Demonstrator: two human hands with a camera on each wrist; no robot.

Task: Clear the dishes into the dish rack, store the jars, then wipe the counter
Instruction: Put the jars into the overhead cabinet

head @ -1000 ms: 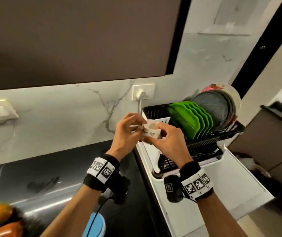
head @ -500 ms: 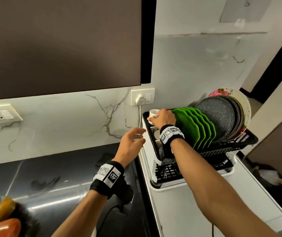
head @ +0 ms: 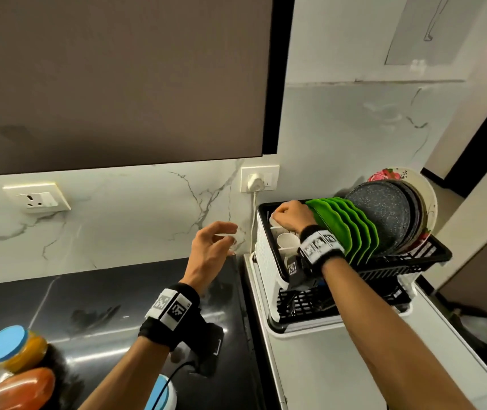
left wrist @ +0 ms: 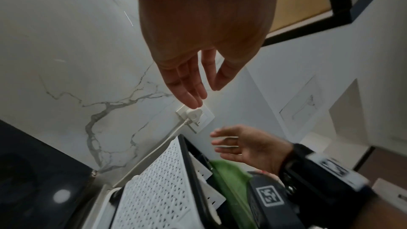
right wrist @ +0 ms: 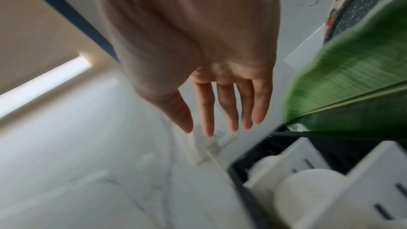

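Note:
My right hand (head: 289, 214) hovers over the back-left corner of the black dish rack (head: 431, 255), above its white cutlery holder (head: 264, 250). The right wrist view shows that hand's fingers (right wrist: 226, 111) straight and holding nothing. White cups (right wrist: 308, 189) sit in the holder's compartments below; one cup (head: 288, 241) shows in the head view. My left hand (head: 218, 241) hangs open above the dark counter (head: 103, 306), left of the rack and near the wall. Green plates (head: 351, 229), dark speckled plates (head: 384, 211) and a floral plate (head: 396, 176) stand upright in the rack.
Jars stand at the counter's near left: a blue-lidded one with orange contents (head: 11, 347), an orange-red one (head: 26, 386) and another blue lid (head: 162, 392). A plugged wall socket (head: 258, 179) sits just behind the rack; a dark cabinet (head: 118, 78) hangs overhead.
Both hands held a small white cup a second ago. The right hand carried it to the rack's back-left corner and let it go; the left hand drew back, open.

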